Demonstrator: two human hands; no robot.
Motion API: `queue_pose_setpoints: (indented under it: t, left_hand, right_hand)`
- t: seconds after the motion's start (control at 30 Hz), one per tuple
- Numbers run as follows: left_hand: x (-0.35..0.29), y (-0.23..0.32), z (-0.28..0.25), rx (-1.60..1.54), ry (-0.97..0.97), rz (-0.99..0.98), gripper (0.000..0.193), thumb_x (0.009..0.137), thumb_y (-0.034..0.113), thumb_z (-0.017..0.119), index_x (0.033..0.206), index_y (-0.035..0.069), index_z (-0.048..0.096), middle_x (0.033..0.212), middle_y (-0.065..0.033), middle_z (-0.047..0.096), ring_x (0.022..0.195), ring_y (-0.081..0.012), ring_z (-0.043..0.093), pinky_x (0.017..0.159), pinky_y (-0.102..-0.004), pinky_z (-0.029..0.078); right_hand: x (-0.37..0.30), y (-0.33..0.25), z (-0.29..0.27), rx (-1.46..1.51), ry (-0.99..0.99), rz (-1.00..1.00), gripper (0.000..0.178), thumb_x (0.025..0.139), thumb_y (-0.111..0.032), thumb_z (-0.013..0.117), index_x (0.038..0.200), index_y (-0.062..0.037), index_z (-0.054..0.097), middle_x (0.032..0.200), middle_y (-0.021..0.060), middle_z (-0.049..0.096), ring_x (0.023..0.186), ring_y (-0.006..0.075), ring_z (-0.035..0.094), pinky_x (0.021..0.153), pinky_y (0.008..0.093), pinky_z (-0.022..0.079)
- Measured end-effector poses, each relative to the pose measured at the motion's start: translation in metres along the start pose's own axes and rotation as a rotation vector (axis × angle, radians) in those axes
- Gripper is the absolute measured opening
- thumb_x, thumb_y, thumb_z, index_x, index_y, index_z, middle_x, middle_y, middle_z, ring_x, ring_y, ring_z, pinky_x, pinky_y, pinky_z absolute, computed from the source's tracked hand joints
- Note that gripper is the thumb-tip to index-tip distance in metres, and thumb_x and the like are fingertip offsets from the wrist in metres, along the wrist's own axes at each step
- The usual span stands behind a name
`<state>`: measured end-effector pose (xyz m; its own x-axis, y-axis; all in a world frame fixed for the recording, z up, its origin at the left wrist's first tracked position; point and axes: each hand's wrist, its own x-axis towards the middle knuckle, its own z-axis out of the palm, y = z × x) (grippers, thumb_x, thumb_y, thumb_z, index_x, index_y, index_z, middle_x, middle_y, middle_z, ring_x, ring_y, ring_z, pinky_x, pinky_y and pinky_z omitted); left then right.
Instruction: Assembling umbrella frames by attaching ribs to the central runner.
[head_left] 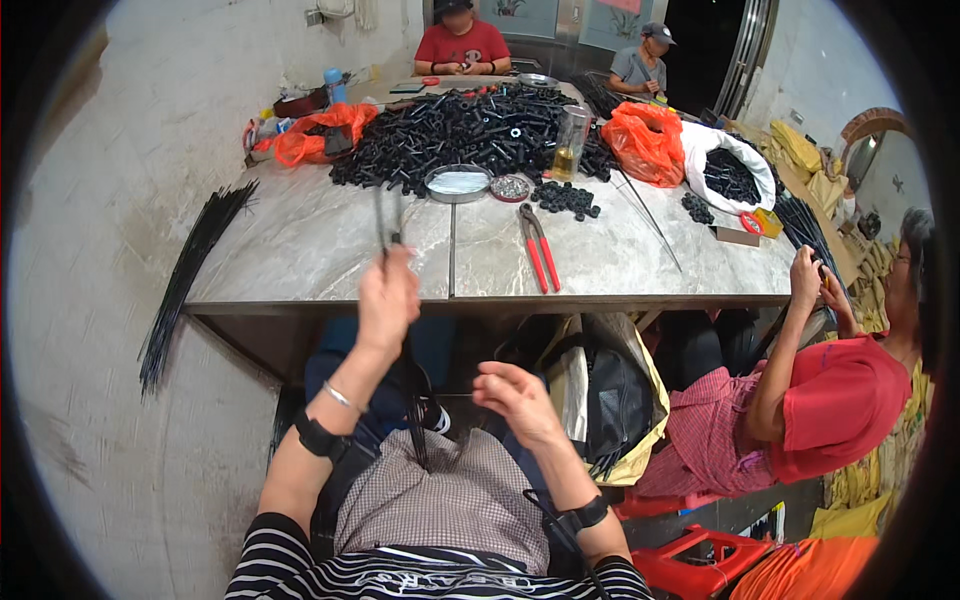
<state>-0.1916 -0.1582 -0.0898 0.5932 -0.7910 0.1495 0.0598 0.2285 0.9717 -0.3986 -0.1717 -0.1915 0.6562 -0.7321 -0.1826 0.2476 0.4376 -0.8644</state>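
My left hand (388,305) is raised near the table's front edge, its fingers closed round thin black rods (414,385). The rods hang below the fist towards my lap. Above the fist, a dark end of what it holds is smeared by motion. My right hand (520,402) hovers over my lap, lower and to the right. Its fingers are slightly bent and apart, with nothing seen between them. A checked apron (430,500) covers my lap. Red-handled pliers (538,248) lie on the table (320,250), ahead of my right hand.
A large heap of black parts (450,130) fills the table's far side. Nearby stand a round dish (458,183), a clear cup (570,142) and orange bags (640,142). Rods (195,280) overhang the left edge. A co-worker in red (840,410) sits at right; two people sit beyond.
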Motion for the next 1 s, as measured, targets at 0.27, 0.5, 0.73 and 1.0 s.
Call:
queue_pose_setpoints:
  t: [0.27,0.5,0.73,1.0]
  left_hand:
    - [-0.004,0.097,0.023,-0.028,-0.607,0.008,0.092,0.080,0.079,0.024,0.112,-0.003,0.052,0.051,0.0098,0.029,0.039,-0.0009,0.022,0.036,-0.0199,0.018]
    - [-0.016,0.088,0.064,0.020,-0.510,0.365,0.111,0.073,0.087,0.016,0.118,-0.007,0.053,0.048,0.0094,0.033,0.040,-0.0008,0.025,0.038,-0.0197,0.018]
    - [-0.025,0.041,0.048,0.011,-0.454,0.222,0.111,0.075,0.086,0.014,0.127,-0.005,0.049,0.050,0.0104,0.035,0.045,0.0000,0.027,0.042,-0.0186,0.020]
    - [-0.018,0.010,0.021,-0.084,-0.373,0.233,0.112,0.073,0.086,0.020,0.137,-0.004,0.039,0.057,0.0080,0.046,0.050,0.0014,0.030,0.045,-0.0166,0.022]
  right_hand:
    - [-0.020,-0.039,-0.055,0.028,0.079,-0.132,0.020,0.091,-0.014,0.061,0.106,-0.0001,0.063,0.085,0.0044,0.064,0.073,0.0104,0.061,0.069,0.0253,0.053]
    - [-0.032,-0.127,0.025,-0.202,-0.074,-0.550,0.056,0.079,0.003,0.069,0.131,0.0027,0.045,0.110,0.0081,0.054,0.081,0.0082,0.056,0.071,0.0212,0.049]
    - [-0.014,-0.139,0.079,-0.498,-0.043,-0.661,0.073,0.070,-0.007,0.081,0.131,0.0041,0.043,0.108,0.0087,0.050,0.074,0.0079,0.054,0.060,0.0191,0.049]
    - [0.014,-0.117,0.087,-0.546,-0.063,-0.511,0.058,0.072,-0.010,0.081,0.119,0.0050,0.051,0.103,0.0068,0.052,0.074,0.0061,0.054,0.058,0.0175,0.046]
